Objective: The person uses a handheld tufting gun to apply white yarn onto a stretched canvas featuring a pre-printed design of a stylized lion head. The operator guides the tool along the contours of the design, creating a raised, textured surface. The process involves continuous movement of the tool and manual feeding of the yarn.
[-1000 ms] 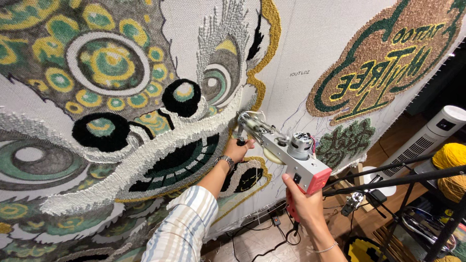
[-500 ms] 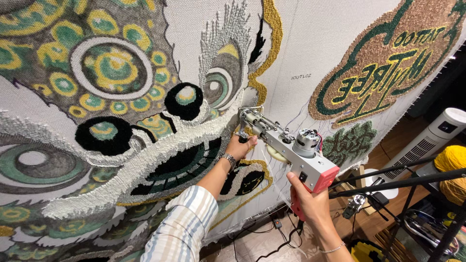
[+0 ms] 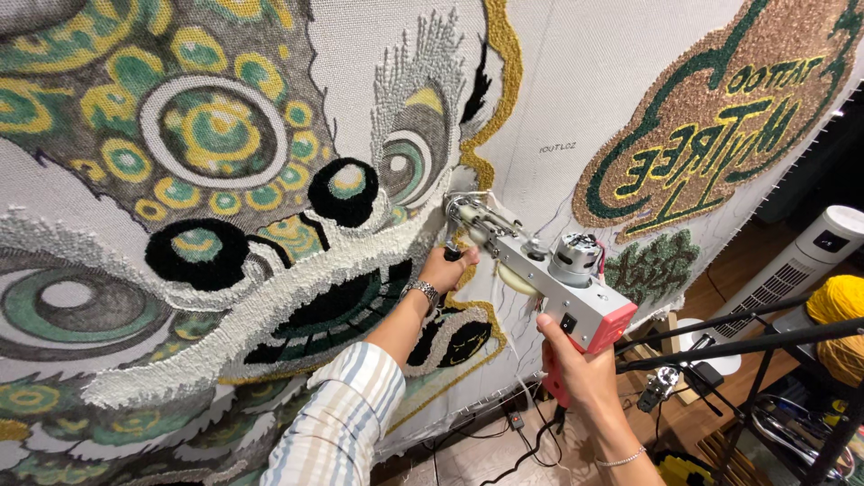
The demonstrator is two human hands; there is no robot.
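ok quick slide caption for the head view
Both hands steady a tufting gun against a stretched cloth bearing a colourful tufted design.

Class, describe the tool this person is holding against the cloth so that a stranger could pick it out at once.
Start at the big tufted cloth with its green and yellow creature face. At its lower middle, both hands hold a tufting gun against it. Unlike the soft yarn around it, it is grey metal with a pink-red grip.
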